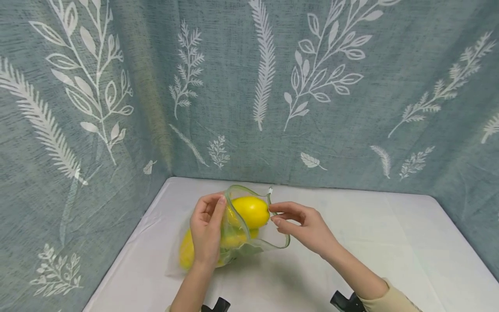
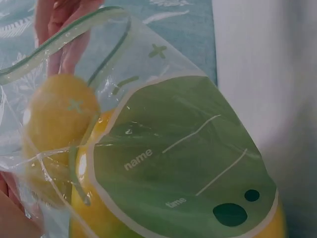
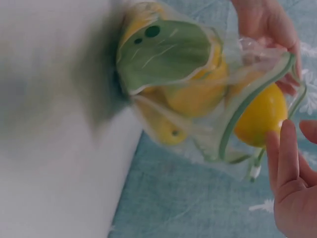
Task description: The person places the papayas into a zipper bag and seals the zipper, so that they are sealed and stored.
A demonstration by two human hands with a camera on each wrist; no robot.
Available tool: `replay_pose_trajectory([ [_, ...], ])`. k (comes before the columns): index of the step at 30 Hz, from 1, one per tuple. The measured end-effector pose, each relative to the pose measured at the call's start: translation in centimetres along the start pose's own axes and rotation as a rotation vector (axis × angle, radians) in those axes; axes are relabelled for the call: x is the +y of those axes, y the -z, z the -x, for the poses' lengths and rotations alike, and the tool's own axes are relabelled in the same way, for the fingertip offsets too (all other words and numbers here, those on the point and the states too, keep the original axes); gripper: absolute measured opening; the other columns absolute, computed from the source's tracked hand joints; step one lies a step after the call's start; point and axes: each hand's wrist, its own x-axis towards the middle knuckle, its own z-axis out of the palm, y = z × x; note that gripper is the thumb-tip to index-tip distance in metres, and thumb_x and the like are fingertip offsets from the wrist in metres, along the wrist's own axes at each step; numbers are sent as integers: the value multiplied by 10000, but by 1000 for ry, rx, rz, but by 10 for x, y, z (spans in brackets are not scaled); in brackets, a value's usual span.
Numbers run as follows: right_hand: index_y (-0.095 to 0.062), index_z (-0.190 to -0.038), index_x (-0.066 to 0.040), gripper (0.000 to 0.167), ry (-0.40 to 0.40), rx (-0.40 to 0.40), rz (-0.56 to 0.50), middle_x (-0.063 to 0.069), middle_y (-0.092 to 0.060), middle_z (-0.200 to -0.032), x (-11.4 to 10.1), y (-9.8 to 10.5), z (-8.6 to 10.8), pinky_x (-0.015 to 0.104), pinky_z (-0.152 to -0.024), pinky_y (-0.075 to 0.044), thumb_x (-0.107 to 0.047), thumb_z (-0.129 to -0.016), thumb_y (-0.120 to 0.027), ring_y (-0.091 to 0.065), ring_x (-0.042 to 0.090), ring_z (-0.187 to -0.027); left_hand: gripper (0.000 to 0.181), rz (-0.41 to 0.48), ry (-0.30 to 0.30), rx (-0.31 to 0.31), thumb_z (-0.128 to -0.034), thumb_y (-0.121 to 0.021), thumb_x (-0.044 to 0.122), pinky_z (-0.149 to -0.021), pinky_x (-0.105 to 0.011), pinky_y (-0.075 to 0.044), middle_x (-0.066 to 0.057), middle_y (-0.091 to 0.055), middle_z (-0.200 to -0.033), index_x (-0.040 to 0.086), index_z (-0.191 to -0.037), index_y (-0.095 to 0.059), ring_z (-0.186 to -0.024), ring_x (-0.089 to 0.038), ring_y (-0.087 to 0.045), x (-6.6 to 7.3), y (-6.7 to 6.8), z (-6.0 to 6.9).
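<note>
A clear plastic zip bag (image 1: 249,250) with a green rim and a white slider lies tilted on the table, its mouth spread toward the right. My left hand (image 1: 205,227) pinches the near-left side of the rim between thumb and fingers. One yellow lemon (image 1: 252,211) sits in the bag's mouth. My right hand (image 1: 308,225) touches its outer end with nearly straight fingertips; the thumb stands off it in the right wrist view. Deeper inside, more lemons (image 3: 195,96) are partly covered by the green printed panel (image 2: 168,158), which reads "name" and "time".
A white-covered table (image 1: 370,242) extends to the right of the bag. Behind and to the left hangs a blue-green curtain (image 1: 234,86) with white leaf prints. Black wrist mounts (image 1: 347,301) show at the bottom edge of the head view.
</note>
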Motion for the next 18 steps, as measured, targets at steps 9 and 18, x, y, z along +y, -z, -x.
replay_pose_trajectory([
  [9, -620, -1264, -68, 324, -38, -5, -20, 122, -624, -1258, 6, 4, 4, 309, -891, -521, -217, -977, -612, -606, 251, -1143, 68, -11, 6, 5, -956, -622, 83, -826, -225, -482, -7, -655, -993, 34, -1001, -637, -920, -151, -589, 2, -2, 1],
  [18, -509, -1399, -52, 400, 35, -163, 12, 92, -525, -1407, 3, -14, -1, 315, -978, -465, -179, -1019, -527, -503, 260, -1281, 118, -69, 63, -72, -960, -620, 97, -931, -250, -448, -29, -644, -1029, -5, -1020, -618, -1045, -175, -578, 0, -8, 7],
])
